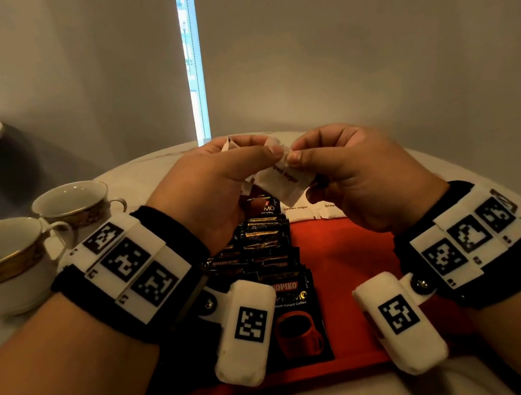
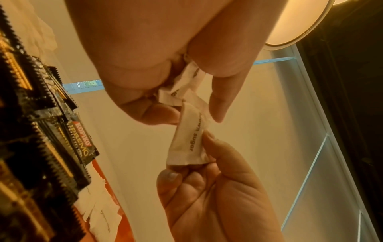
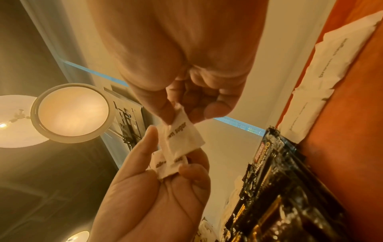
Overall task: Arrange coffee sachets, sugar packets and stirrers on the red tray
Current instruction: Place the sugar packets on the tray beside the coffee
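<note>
Two hands up over the red tray (image 1: 342, 252), both busy with white "brown sugar" packets. My left hand (image 1: 215, 187) holds a small bunch of sugar packets (image 2: 180, 88) curled in its fingers. My right hand (image 1: 352, 174) pinches one corner of a single sugar packet (image 1: 279, 185) between thumb and forefinger, peeling it off the bunch.

Step in hand, I'd say: sugar placement. Coffee sachets (image 1: 274, 264) already lie in an overlapping column down the tray's left part. A few placed sugar packets (image 3: 323, 72) sit along the far edge, right of the sachets.

Next I need the single packet free, then laid flat beside those.

No stirrers visible.
</note>
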Available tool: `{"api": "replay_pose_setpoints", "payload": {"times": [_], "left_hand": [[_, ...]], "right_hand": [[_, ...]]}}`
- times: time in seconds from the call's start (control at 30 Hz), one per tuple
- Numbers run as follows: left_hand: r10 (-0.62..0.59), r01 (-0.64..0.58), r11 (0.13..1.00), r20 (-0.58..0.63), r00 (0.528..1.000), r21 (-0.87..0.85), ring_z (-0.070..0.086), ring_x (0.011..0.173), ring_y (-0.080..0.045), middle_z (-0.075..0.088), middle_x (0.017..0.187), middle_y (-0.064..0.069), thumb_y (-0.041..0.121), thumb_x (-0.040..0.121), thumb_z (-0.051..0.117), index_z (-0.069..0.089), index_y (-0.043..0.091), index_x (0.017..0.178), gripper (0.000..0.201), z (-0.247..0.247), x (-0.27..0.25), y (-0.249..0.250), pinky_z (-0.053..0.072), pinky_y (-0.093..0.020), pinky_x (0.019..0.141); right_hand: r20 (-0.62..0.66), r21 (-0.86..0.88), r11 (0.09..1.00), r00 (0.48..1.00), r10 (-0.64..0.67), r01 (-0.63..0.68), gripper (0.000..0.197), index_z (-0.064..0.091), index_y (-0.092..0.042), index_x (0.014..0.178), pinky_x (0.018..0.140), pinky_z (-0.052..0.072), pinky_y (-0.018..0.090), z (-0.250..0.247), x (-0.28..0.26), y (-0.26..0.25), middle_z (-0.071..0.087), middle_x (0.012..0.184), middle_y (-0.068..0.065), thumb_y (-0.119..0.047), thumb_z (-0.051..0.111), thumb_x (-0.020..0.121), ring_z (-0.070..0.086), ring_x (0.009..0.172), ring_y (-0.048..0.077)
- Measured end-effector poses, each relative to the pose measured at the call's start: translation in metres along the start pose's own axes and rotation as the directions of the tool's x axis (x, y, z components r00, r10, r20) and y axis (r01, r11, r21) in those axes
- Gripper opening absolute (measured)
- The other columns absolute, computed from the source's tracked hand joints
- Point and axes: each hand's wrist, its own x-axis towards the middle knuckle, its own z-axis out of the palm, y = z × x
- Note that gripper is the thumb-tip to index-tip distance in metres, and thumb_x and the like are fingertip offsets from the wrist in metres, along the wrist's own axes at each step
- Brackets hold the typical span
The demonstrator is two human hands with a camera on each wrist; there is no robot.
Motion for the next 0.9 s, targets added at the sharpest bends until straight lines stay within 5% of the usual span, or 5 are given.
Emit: {"api": "replay_pose_setpoints", "payload": {"times": [0.17, 0.33, 0.63, 0.77, 0.9], "left_hand": [[0.020, -0.020, 1.000, -0.028, 0.999, -0.002, 0.067, 0.062, -0.014, 0.069, 0.080, -0.006, 0.012, 0.091, 0.068, 0.064, 0.016, 0.084, 0.009, 0.000, 0.001, -0.001, 0.048, -0.022, 0.046], [0.013, -0.018, 0.998, -0.074, 0.997, -0.057, 0.068, 0.072, -0.019, 0.068, 0.084, -0.005, 0.016, 0.090, 0.068, 0.061, 0.017, 0.086, 0.009, -0.003, 0.004, 0.001, 0.048, -0.022, 0.046], [-0.005, 0.002, 1.000, -0.100, 0.995, -0.031, 0.065, 0.087, -0.024, 0.069, 0.096, -0.009, 0.022, 0.096, 0.065, 0.059, 0.019, 0.086, 0.012, -0.005, 0.006, 0.001, 0.048, -0.022, 0.051], [0.005, -0.009, 0.999, -0.114, 0.994, -0.042, 0.064, 0.085, -0.023, 0.070, 0.091, -0.007, 0.022, 0.097, 0.063, 0.056, 0.019, 0.084, 0.015, -0.007, 0.006, 0.003, 0.047, -0.023, 0.051], [0.006, -0.011, 0.999, -0.110, 0.994, -0.047, 0.067, 0.090, -0.027, 0.071, 0.093, -0.008, 0.021, 0.095, 0.064, 0.058, 0.019, 0.085, 0.012, -0.005, 0.007, 0.000, 0.048, -0.023, 0.051]], "right_hand": [[0.014, 0.009, 1.000, 0.999, -0.029, 0.029, 0.004, 0.068, -0.010, 0.086, 0.054, 0.046, 0.028, 0.002, 0.000, 0.001, 0.071, 0.077, 0.008, -0.007, 0.069, 0.084, 0.063, 0.065, 0.018], [0.021, 0.038, 0.999, 1.000, -0.012, 0.012, 0.024, 0.069, -0.007, 0.085, 0.057, 0.047, 0.029, -0.001, 0.001, 0.000, 0.072, 0.078, 0.011, -0.023, 0.074, 0.068, 0.065, 0.066, 0.019], [-0.022, 0.088, 0.996, 0.999, 0.033, -0.031, 0.021, 0.065, -0.008, 0.084, 0.057, 0.045, 0.028, -0.006, 0.004, -0.001, 0.073, 0.074, 0.008, -0.023, 0.068, 0.071, 0.066, 0.065, 0.017], [-0.066, 0.098, 0.994, 0.996, 0.056, -0.049, 0.007, 0.066, -0.008, 0.086, 0.057, 0.047, 0.028, -0.009, 0.006, 0.000, 0.069, 0.074, 0.006, -0.014, 0.065, 0.089, 0.059, 0.068, 0.018], [0.017, 0.151, 0.987, 0.999, 0.049, -0.051, 0.025, 0.067, -0.005, 0.097, 0.056, 0.045, 0.027, -0.006, 0.004, 0.000, 0.068, 0.091, 0.016, -0.023, 0.066, 0.081, 0.059, 0.080, 0.029]]}}
